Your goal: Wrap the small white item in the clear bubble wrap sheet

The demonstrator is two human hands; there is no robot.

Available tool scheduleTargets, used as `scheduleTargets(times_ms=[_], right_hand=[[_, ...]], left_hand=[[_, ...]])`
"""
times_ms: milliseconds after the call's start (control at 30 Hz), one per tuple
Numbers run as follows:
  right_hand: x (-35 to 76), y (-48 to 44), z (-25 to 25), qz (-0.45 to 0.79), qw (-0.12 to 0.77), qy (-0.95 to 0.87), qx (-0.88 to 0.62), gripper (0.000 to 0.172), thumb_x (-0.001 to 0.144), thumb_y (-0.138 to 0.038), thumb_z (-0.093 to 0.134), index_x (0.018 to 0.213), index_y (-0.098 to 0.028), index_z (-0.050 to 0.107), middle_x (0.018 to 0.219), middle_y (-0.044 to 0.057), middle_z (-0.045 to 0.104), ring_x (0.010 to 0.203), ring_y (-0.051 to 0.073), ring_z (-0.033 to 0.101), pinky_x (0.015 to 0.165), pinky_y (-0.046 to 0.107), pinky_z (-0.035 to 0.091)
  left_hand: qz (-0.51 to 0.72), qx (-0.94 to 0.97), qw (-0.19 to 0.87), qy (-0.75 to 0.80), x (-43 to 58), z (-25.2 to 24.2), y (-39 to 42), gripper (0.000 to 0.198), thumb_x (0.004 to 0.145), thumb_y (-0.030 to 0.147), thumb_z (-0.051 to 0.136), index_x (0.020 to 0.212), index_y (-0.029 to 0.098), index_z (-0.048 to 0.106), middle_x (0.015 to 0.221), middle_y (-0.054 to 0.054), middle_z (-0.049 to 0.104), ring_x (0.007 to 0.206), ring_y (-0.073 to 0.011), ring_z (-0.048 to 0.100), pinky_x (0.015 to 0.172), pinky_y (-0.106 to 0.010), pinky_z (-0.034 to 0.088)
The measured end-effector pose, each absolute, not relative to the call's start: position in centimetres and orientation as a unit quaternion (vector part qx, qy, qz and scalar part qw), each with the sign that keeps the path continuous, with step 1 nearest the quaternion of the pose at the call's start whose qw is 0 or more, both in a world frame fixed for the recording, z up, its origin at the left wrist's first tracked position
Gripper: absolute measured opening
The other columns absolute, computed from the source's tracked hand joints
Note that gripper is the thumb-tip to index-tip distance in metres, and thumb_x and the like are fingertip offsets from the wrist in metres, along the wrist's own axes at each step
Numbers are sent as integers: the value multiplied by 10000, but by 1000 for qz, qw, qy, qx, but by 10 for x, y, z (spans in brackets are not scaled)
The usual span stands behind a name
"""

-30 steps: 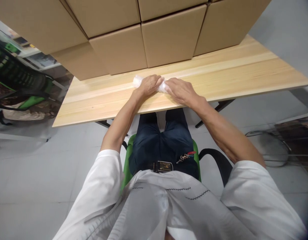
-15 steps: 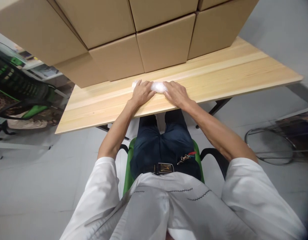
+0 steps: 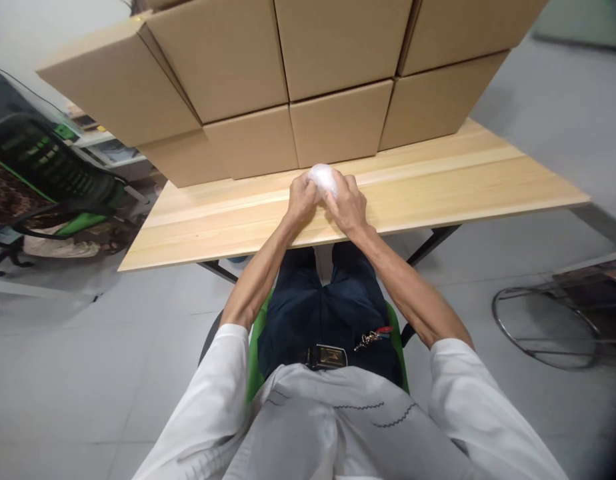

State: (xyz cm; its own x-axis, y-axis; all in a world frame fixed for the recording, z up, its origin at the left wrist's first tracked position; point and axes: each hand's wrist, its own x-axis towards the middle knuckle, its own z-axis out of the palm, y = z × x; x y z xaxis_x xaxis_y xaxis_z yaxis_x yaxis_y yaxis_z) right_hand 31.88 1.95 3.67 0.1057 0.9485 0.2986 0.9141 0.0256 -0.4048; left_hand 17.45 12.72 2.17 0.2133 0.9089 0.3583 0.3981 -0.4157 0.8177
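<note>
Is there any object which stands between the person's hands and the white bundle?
Nothing visible does: the left hand and right hand both hold the white bundle directly. The cardboard boxes stand beyond it on the wooden table.

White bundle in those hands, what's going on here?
Someone seated has a white bundle gripped between the left hand and the right hand, over the wooden tabletop. Whether it touches the wood is hard to tell, and so is what, if anything, is inside. Just beyond the hands, cardboard boxes stand stacked on the tabletop.
</note>
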Motion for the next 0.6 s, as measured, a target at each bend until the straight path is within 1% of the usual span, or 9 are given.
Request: scheduleTargets(times_ms=[100,133,200,300,367,400,467,533,600], right_hand=[[319,18,49,-18,254,-692,-676,813,1250,-386,449,2034,-186,373,1730,278,651,1500,478,744,1168,565,704],[319,19,53,-34,257,-700,-666,829,1246,-401,447,2041,-188,352,1704,288,662,1479,502,748,1138,592,713],[318,23,57,-54,255,-711,-653,854,1232,-414,464,2040,-166,338,1663,319,671,1443,539,752,1090,633,724],[315,30,54,-60,235,-714,-657,849,1212,-373,498,2007,-98,382,1638,365,662,1409,541,756,1065,635,730],[313,34,45,-52,240,-710,-660,828,1185,-304,495,1980,-79,435,1616,362,684,1385,516,760,1059,624,732],[312,36,40,-45,246,-707,-661,820,1172,-275,486,1968,-77,459,1604,354,701,1376,504,760,1056,621,733],[311,37,31,-33,249,-699,-669,803,1168,-245,457,1949,-62,486,1589,349,725,1381,493,757,1059,621,731],[308,37,26,-29,241,-692,-680,783,1185,-233,426,1937,-23,487,1595,374,726,1406,499,754,1068,629,727],[303,35,24,-33,236,-691,-682,773,1197,-225,415,1933,1,476,1610,401,720,1410,504,759,1069,633,725]], left_hand=[[537,573,470,404,191,22,122,305,1080,96,711,805,229,708,759,22,723,741,-154,660,719,-287,490],[548,528,519,389,197,22,119,306,1063,66,693,803,227,698,728,32,697,705,-140,626,705,-286,479],[555,441,603,367,206,21,114,292,1042,32,655,827,227,695,708,37,690,673,-127,606,719,-285,502],[552,347,667,359,212,18,107,283,1003,2,618,843,223,694,700,35,698,659,-117,625,772,-276,554],[543,317,689,360,209,17,103,287,979,-7,600,826,215,697,698,27,701,658,-118,648,780,-265,568],[534,306,703,355,205,18,101,289,985,0,588,828,209,711,706,16,713,667,-126,668,784,-264,580],[512,281,740,333,198,20,97,305,1056,63,564,865,195,762,754,-23,766,736,-164,753,836,-283,634],[504,262,766,302,191,24,93,363,1155,165,526,922,186,804,833,-67,829,892,-222,861,961,-327,694],[512,255,771,281,188,27,89,352,1210,265,572,981,189,829,903,-80,868,1026,-259,911,1075,-361,714]])
